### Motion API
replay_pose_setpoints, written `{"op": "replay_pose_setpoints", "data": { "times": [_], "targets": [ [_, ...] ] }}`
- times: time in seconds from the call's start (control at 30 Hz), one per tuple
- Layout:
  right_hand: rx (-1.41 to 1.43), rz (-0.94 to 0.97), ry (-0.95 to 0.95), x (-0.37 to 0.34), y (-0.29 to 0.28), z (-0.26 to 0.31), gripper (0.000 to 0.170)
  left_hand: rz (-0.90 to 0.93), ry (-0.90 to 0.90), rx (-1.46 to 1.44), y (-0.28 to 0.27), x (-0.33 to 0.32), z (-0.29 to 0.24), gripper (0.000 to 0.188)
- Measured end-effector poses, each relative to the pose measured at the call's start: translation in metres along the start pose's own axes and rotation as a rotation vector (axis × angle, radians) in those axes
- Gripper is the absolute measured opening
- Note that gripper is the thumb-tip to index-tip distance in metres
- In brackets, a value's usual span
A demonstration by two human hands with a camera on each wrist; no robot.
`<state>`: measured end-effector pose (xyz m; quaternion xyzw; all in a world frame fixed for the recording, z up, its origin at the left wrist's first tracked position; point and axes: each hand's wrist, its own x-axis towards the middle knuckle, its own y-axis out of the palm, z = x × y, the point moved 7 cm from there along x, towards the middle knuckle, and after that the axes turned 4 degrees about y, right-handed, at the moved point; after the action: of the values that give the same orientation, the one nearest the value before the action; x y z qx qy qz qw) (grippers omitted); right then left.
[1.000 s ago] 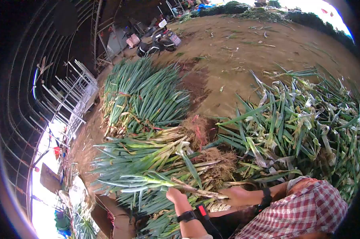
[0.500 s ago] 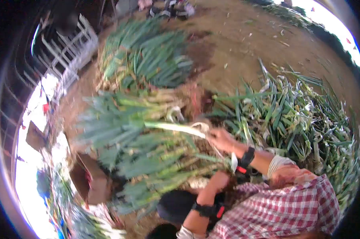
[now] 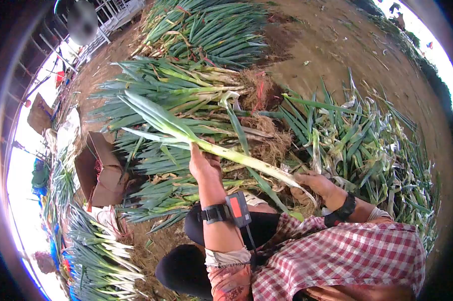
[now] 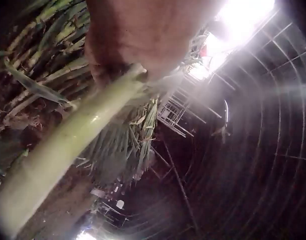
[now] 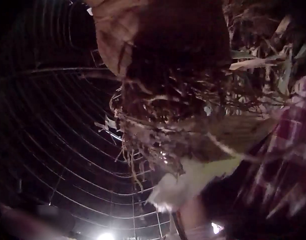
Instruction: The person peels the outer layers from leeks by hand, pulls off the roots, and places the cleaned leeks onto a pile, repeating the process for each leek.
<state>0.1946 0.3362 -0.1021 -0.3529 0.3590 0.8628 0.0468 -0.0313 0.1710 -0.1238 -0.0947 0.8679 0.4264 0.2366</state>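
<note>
A long leek (image 3: 236,156) slants across the middle of the head view, its green leaves at upper left and its pale root end at lower right. My left hand (image 3: 205,163) grips it where the leaves begin. In the left wrist view the thick stalk (image 4: 68,137) runs out from below the hand (image 4: 143,35). At the root end, my right hand (image 3: 319,185) has its fingers curled. Tangled roots (image 5: 163,120) lie against that hand (image 5: 168,35) in the right wrist view; its fingertips are in shadow. A loose leaf (image 3: 266,189) hangs below the stalk.
Bundled leeks (image 3: 151,85) lie beyond and left of the hands. A heap of stripped leaves (image 3: 372,145) is at the right. An open cardboard box (image 3: 108,183) stands at the left, with more leeks (image 3: 98,251) below it.
The leek at my right hand is now raised, and my left hand has moved up-left from near my lap to grip it. The view has shifted, placing the bundles higher.
</note>
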Motion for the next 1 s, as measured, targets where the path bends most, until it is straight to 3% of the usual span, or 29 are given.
{"op": "replay_pose_setpoints", "data": {
  "times": [0.1, 0.17, 0.23, 0.3, 0.33, 0.37, 0.43, 0.47, 0.5, 0.53, 0.57, 0.63, 0.67, 0.7, 0.77, 0.83, 0.87, 0.9, 0.97, 1.0],
  "targets": [
    [-0.055, -0.043, 0.014, -0.003, -0.002, -0.005, 0.026, 0.022, -0.031, 0.039, 0.004, -0.001, -0.004, 0.023],
    [-0.243, -0.163, -0.009, -0.004, -0.011, -0.003, 0.030, 0.054, -0.011, 0.041, 0.001, 0.002, -0.002, 0.022],
    [-0.409, -0.128, -0.041, 0.001, -0.011, 0.004, 0.035, 0.152, 0.038, 0.040, 0.003, 0.003, -0.003, 0.017],
    [-0.878, -0.111, -0.254, 0.003, 0.003, 0.016, 0.036, 0.150, 0.029, 0.046, 0.004, -0.002, -0.002, 0.018],
    [-1.072, -0.196, -0.406, -0.004, 0.013, 0.027, 0.034, 0.111, 0.034, 0.027, 0.002, 0.001, -0.002, 0.018],
    [-1.071, -0.197, -0.403, -0.005, 0.019, 0.026, 0.034, 0.071, 0.037, 0.008, -0.001, 0.003, -0.002, 0.019],
    [-0.649, -0.216, -0.166, -0.001, 0.012, 0.009, 0.034, 0.001, 0.030, 0.037, -0.007, 0.007, 0.002, 0.020],
    [-0.485, -0.185, -0.132, 0.003, 0.007, 0.003, 0.036, 0.031, -0.092, 0.154, -0.008, 0.007, 0.014, 0.020],
    [-0.492, -0.187, -0.127, 0.006, 0.006, 0.006, 0.036, 0.061, -0.215, 0.265, -0.010, 0.006, 0.026, 0.021],
    [-0.303, -0.082, -0.113, 0.012, 0.013, 0.009, 0.036, 0.095, -0.573, 0.227, -0.032, 0.007, 0.056, 0.021],
    [-0.106, 0.021, -0.104, 0.019, 0.020, 0.012, 0.036, 0.116, -0.489, 0.354, -0.024, -0.011, 0.072, 0.020],
    [-0.097, 0.097, -0.205, 0.039, 0.024, 0.033, 0.035, 0.209, -0.794, 0.345, -0.018, -0.045, 0.113, 0.023],
    [-0.137, 0.014, -0.245, 0.038, 0.026, 0.046, 0.035, 0.349, -0.703, 0.597, -0.018, -0.052, 0.115, 0.023],
    [-0.183, -0.068, -0.282, 0.039, 0.027, 0.058, 0.035, 0.847, -0.461, 1.140, -0.021, -0.049, 0.124, 0.027],
    [-0.243, -0.059, -0.320, 0.046, 0.029, 0.076, 0.034, 1.534, -0.065, 1.662, -0.002, -0.087, 0.137, 0.040],
    [-0.294, -0.097, -0.333, 0.058, 0.026, 0.085, 0.031, 1.457, -0.004, 1.235, 0.014, -0.121, 0.143, 0.045],
    [-0.346, -0.100, -0.352, 0.061, 0.027, 0.087, 0.031, 1.629, 0.099, 1.217, 0.015, -0.138, 0.138, 0.040],
    [-0.400, -0.101, -0.368, 0.063, 0.029, 0.087, 0.030, 1.629, 0.093, 1.209, 0.019, -0.138, 0.138, 0.040],
    [-0.410, -0.116, -0.375, 0.063, 0.030, 0.088, 0.031, 1.751, 0.120, 1.685, 0.019, -0.133, 0.146, 0.032],
    [-0.505, -0.110, -0.417, 0.064, 0.029, 0.090, 0.031, 1.581, 0.291, 1.889, 0.010, -0.114, 0.143, 0.027]
  ]
}}
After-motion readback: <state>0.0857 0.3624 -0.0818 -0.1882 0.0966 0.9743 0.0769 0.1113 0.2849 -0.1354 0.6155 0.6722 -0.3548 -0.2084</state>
